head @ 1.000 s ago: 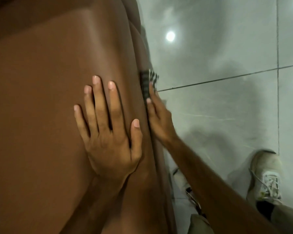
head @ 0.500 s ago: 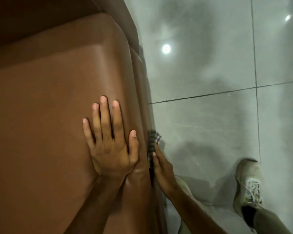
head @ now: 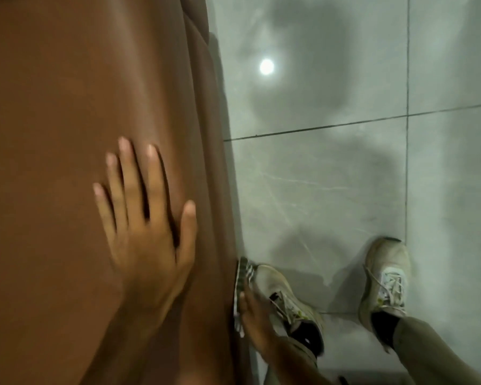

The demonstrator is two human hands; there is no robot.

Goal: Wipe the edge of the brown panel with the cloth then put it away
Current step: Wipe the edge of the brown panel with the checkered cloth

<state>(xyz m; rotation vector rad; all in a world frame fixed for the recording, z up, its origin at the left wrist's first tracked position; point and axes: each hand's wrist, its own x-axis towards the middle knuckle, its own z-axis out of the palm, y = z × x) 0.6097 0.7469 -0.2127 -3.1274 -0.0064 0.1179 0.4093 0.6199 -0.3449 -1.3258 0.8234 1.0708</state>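
Right hand (head: 254, 319) pressed the cloth (head: 241, 290) flat against the panel (head: 67, 107) edge, low down by the near shoe (head: 286, 298); grip looked like fingers pinning it, not a fist. Cloth had slid down the edge from higher up a second before, so the stroke was nearly run out. Left hand (head: 147, 232) lay open, flat on the panel face, bracing. Floor (head: 331, 176) beyond. Putting away not started.

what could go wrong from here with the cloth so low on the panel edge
The striped cloth is pinned to the brown panel's side edge only by the right hand's fingers, so it may slip onto the glossy grey tiled floor. The flat left hand has no grip, so the panel might shift. Beige sneakers stand close beneath.
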